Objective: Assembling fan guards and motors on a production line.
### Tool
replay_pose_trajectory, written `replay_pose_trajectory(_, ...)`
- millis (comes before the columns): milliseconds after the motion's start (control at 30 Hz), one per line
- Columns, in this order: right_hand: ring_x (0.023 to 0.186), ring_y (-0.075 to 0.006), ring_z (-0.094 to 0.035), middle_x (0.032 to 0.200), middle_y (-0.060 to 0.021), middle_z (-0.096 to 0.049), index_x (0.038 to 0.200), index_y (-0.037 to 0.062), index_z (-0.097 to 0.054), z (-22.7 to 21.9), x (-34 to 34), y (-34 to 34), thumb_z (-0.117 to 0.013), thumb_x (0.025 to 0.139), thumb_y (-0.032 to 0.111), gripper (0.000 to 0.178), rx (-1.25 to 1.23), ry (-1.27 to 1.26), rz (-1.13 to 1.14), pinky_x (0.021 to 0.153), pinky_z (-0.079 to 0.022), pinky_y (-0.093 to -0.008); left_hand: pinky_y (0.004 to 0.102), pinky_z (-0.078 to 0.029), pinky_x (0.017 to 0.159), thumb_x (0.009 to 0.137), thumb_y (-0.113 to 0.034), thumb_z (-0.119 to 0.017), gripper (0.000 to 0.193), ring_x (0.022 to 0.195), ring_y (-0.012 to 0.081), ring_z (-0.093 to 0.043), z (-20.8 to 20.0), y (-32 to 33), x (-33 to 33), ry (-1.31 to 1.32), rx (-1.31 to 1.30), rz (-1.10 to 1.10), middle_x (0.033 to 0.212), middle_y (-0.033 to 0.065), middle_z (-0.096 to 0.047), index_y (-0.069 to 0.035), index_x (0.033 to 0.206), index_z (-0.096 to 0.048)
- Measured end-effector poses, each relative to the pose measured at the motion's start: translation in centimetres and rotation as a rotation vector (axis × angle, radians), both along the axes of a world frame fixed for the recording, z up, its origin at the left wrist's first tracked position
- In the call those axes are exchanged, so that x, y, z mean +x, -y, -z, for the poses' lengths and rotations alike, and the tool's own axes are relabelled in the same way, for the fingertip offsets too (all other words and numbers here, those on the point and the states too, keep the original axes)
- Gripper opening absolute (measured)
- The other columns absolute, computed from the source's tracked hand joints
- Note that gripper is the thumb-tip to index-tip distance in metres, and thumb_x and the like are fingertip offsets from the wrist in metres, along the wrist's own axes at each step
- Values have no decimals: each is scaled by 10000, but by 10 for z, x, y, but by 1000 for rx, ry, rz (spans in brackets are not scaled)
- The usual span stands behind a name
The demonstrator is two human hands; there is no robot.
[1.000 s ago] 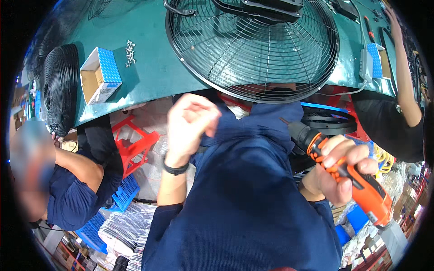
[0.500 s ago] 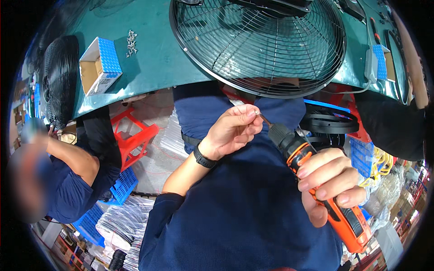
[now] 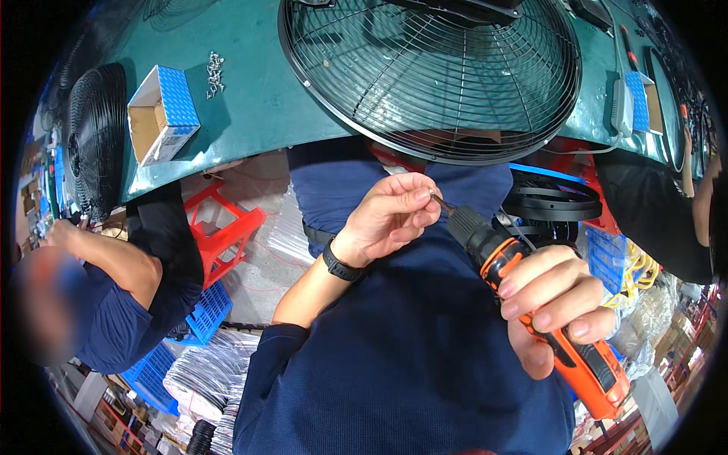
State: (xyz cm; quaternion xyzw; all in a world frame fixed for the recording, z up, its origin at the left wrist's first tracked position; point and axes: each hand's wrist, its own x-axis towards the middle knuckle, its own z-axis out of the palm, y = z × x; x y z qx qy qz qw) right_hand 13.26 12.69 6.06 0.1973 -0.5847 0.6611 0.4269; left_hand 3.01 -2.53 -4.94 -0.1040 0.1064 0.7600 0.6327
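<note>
My left hand (image 3: 388, 216), with a black watch at the wrist, pinches a tiny shiny screw (image 3: 431, 192) between thumb and forefinger, mostly covered by the fingertips. Its end meets the bit (image 3: 443, 202) of an orange-and-black cordless screwdriver (image 3: 497, 254). My right hand (image 3: 557, 307) is wrapped round the screwdriver's body, which tilts up toward the left. Both hands are above my lap, just short of the table edge. Beyond them a large round black wire fan guard (image 3: 425, 91) lies on the green table (image 3: 254, 98), its near rim overhanging the edge.
Loose screws (image 3: 215, 76) lie on the table beside an open blue-and-white cardboard box (image 3: 178, 110). Another blue box (image 3: 638, 102) stands at the right. A co-worker (image 3: 114, 326) sits at the left, by a red stool (image 3: 227, 235). Black rings (image 3: 553, 205) are stacked below the table.
The screwdriver has shifted slightly left, and its bit is now against the screw at my left fingertips. The co-worker's arm at the left has moved a little.
</note>
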Motion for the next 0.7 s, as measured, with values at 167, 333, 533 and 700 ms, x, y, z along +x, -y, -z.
replay_pose_trajectory(167,550,-218,-638,793,-97,-567,1029,31,-452,-1,-2,2,-707,765,116,376,-12,1,17,489,-574,-371,144,-332,340,917,-62,-535,172,594,77,-487,-3,-1,1,-23,-10,-15,812,103,-601,77,1018,-549)
replay_pose_trajectory(333,550,-214,-638,791,-92,-567,1032,33,-453,-1,-4,1,-697,778,125,364,-24,27,25,490,-575,-370,159,-341,366,908,-37,-546,129,656,108,-505,0,2,-5,-38,38,37,822,111,-613,30,999,-608)
replay_pose_trajectory(533,558,-218,-636,790,-92,-571,1040,32,-458,0,-1,6,-697,759,109,377,-32,46,45,505,-580,-379,157,-323,341,906,-54,-534,158,570,84,-486,2,0,-6,-22,-17,61,806,111,-603,72,996,-564)
replay_pose_trajectory(700,576,-251,-639,803,-106,-588,1022,40,-472,7,1,15,-704,670,34,422,67,36,82,533,-593,-418,155,-317,377,929,-78,-527,142,653,90,-479,4,-7,-2,57,19,-4,836,82,-596,26,998,-595)
